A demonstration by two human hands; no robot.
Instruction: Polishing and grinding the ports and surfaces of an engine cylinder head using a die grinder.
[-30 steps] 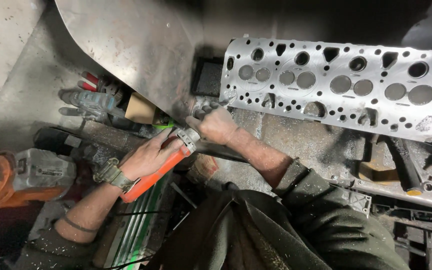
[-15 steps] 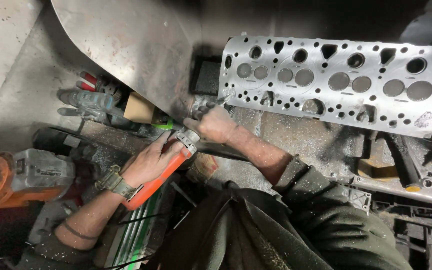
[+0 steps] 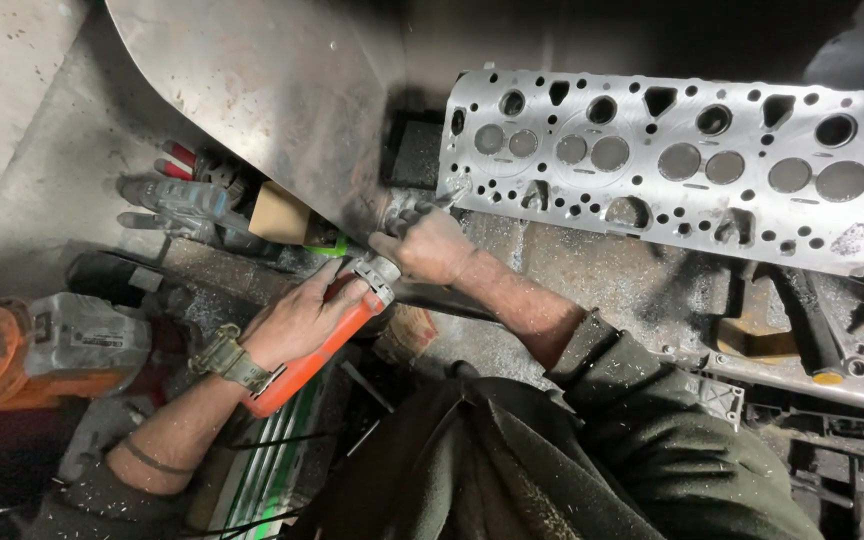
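While both hands grip it, the orange grinder (image 3: 317, 352) lies slanted, its nose against the near left corner of the cylinder head (image 3: 672, 165). The left hand (image 3: 297, 318) wraps the orange body; the right hand (image 3: 430, 243) clenches the front end, just beside that corner. Left of the head leans a bent metal sheet (image 3: 262, 90). Further left sits an orange-grey power tool (image 3: 42, 345). A hammer (image 3: 802, 320) lies below the head's right part.

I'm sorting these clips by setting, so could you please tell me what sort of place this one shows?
Most likely an engine repair or machine shop. A bare metal cylinder head lies on a grimy workbench strewn with metal filings, the left hand grips an orange power tool whose tip is near it, and a hammer lies nearby.
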